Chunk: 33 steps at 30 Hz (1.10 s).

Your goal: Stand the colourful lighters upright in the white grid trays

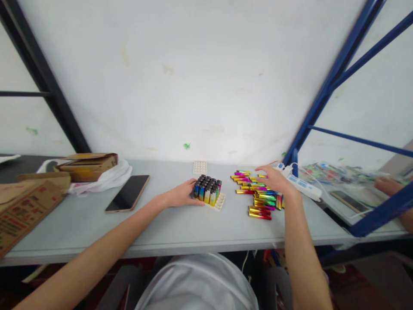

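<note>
Several lighters with black tops (208, 189) stand upright in a white tray (220, 202), whose right end shows bare round slots. My left hand (182, 193) is at the tray's left side, thumb along the front edge and fingers behind, gripping it. To the right lies a loose pile of shiny multicoloured lighters or lighter sleeves (258, 189) on the grey table (193, 232). Over the pile's back right part is my right hand (274, 178), its fingers bent downward and spread. Whether its fingertips touch a piece is too small to tell.
Behind the tray lies another white slotted tray (200, 167). A phone (128, 193), cardboard boxes (93, 165) and a white bag are on the left. At right are a power strip (303, 186), a blue frame (325, 92) and another person's hand (387, 185).
</note>
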### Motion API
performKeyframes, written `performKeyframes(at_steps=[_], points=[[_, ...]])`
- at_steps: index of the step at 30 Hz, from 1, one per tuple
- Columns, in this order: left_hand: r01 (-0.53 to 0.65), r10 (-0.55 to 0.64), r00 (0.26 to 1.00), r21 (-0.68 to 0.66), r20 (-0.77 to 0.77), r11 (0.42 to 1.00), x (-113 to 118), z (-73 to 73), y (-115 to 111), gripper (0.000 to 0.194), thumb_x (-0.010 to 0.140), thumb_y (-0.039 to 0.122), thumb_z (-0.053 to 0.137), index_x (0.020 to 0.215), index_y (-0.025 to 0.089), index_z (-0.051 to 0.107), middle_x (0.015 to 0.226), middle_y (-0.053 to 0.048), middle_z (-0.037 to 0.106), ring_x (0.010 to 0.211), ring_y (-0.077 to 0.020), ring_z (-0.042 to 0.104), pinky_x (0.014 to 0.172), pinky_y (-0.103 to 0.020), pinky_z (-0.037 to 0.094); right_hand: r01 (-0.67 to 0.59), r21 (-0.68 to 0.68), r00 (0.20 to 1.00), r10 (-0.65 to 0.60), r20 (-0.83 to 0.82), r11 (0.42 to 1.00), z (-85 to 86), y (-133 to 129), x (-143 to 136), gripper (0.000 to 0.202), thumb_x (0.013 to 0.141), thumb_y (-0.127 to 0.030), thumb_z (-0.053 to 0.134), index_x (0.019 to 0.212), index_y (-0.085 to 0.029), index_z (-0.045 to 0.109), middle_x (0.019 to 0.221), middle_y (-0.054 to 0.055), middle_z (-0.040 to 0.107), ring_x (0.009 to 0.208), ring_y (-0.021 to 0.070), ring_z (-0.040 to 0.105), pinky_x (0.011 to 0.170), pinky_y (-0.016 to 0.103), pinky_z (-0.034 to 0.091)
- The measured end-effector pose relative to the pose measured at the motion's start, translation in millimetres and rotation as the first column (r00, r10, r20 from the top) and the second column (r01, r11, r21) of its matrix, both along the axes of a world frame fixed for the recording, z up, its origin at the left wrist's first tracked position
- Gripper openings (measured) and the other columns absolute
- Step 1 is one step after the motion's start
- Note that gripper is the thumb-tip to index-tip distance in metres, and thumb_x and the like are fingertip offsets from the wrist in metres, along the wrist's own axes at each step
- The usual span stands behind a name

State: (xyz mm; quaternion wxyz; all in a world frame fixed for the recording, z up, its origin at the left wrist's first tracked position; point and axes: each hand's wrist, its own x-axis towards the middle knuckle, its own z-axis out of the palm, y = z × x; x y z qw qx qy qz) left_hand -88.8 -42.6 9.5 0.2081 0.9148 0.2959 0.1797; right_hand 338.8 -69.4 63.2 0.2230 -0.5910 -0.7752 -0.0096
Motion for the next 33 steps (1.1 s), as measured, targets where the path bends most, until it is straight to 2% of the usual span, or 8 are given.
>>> performKeyframes(at_steps=[4,8,11,17,22,26,30,33], points=[[-0.025,0.025,1.0,0.008,-0.017,1.0,-0.7,1.7,-2.0,0.074,0.083,0.071,0.075,0.136,0.02,0.066,0.142,-0.011,0.061,0.132,-0.0332,0.057,0.123,-0.042,0.039,0.037,-0.122,0.999,-0.032,0.041,0.992,-38.1,25.3,9.0,0.059,0.094,-0.044,0.062,0.147,-0.018,0.059,0.158,0.019,0.052,0.149,0.0344,0.047,0.125,0.05,0.034],[-0.01,0.01,1.0,0.024,-0.018,1.0,-0.2,2.9,-2.7,0.068,0.085,0.07,0.074,0.132,0.021,0.068,0.142,-0.011,0.06,0.134,-0.0334,0.056,0.123,-0.043,0.038,0.046,-0.202,0.996,-0.03,0.081,0.978,-56.6,41.7,-1.0,0.062,0.103,-0.05,0.049,0.156,-0.018,0.052,0.163,0.016,0.046,0.154,0.0328,0.04,0.128,0.049,0.029],[0.002,-0.001,1.0,0.02,-0.017,1.0,0.1,2.7,-2.5,0.064,0.085,0.069,0.075,0.129,0.022,0.069,0.142,-0.011,0.06,0.134,-0.0336,0.055,0.124,-0.044,0.037,0.082,-0.179,0.989,-0.058,0.138,0.98,-57.1,54.3,-9.7,0.058,0.107,-0.044,0.042,0.157,-0.017,0.051,0.163,0.015,0.047,0.155,0.0312,0.038,0.13,0.049,0.026],[-0.009,0.009,1.0,0.014,-0.013,1.0,-0.2,1.3,-2.7,0.066,0.085,0.07,0.074,0.131,0.022,0.069,0.146,-0.011,0.058,0.135,-0.0341,0.055,0.124,-0.045,0.037,0.03,-0.227,0.979,0.018,0.204,0.973,-53.2,68.9,-24.4,0.051,0.105,-0.022,0.04,0.152,-0.01,0.055,0.157,0.018,0.054,0.144,0.0269,0.053,0.123,0.038,0.036],[-0.011,0.011,0.999,0.008,-0.03,1.0,-0.3,2.4,-3.5,0.067,0.086,0.069,0.074,0.132,0.022,0.068,0.147,-0.012,0.057,0.137,-0.0338,0.053,0.126,-0.046,0.035,0.052,-0.121,0.95,-0.011,0.313,0.991,-51.9,68.7,-34.2,0.049,0.108,-0.032,0.046,0.149,-0.008,0.057,0.14,0.023,0.065,0.132,0.0309,0.059,0.114,0.04,0.042],[0.0,0.0,1.0,0.023,0.001,1.0,-0.3,3.3,-4.0,0.067,0.085,0.069,0.074,0.134,0.023,0.067,0.145,-0.011,0.059,0.135,-0.0329,0.055,0.124,-0.045,0.038,0.101,-0.143,0.923,-0.039,0.383,0.985,-50.7,73.5,-39.2,0.043,0.11,-0.036,0.042,0.13,-0.012,0.071,0.121,0.022,0.072,0.122,0.0302,0.062,0.107,0.039,0.043],[-0.005,0.005,1.0,0.008,-0.012,1.0,0.2,4.1,-4.6,0.066,0.085,0.069,0.075,0.132,0.023,0.068,0.144,-0.011,0.06,0.136,-0.0338,0.055,0.124,-0.046,0.037,0.011,-0.133,0.958,0.028,0.287,0.991,-49.8,75.3,-40.9,0.033,0.105,-0.036,0.055,0.117,-0.012,0.075,0.115,0.019,0.073,0.114,0.0274,0.064,0.101,0.034,0.045],[-0.008,0.008,1.0,0.001,-0.014,1.0,0.3,3.9,-4.6,0.067,0.085,0.07,0.074,0.131,0.023,0.068,0.143,-0.011,0.06,0.136,-0.0337,0.054,0.125,-0.046,0.036,-0.081,-0.135,0.976,0.106,0.189,0.988,-46.3,71.1,-45.0,0.024,0.101,-0.033,0.061,0.107,-0.014,0.075,0.107,0.015,0.075,0.097,0.0238,0.066,0.09,0.031,0.047]])
